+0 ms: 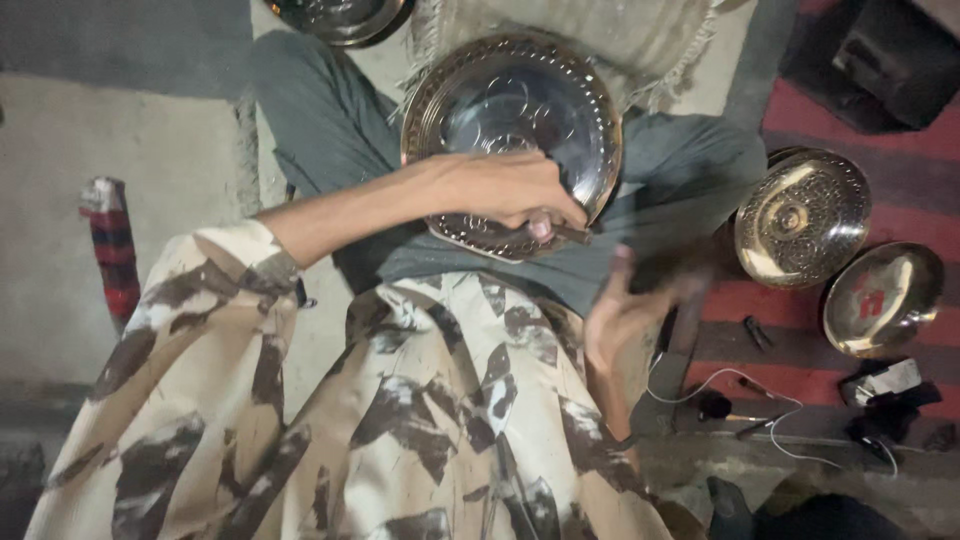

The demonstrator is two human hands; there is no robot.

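Left arm: bare forearm, sleeve pushed up at the elbow, reaching across the lap from the left. Left hand [510,190]: palm down, fingers curled closed, thumb tucked near the fingertips. Right hand [625,305]: raised in front of the torso, motion-blurred, fingers loosely bent, grip unclear. Right forearm: angled upward from below.

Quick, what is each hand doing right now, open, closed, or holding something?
Left hand: closed on a thin dark metal tool against the round engraved metal plate.
Right hand: motion-blurred; cannot be told.
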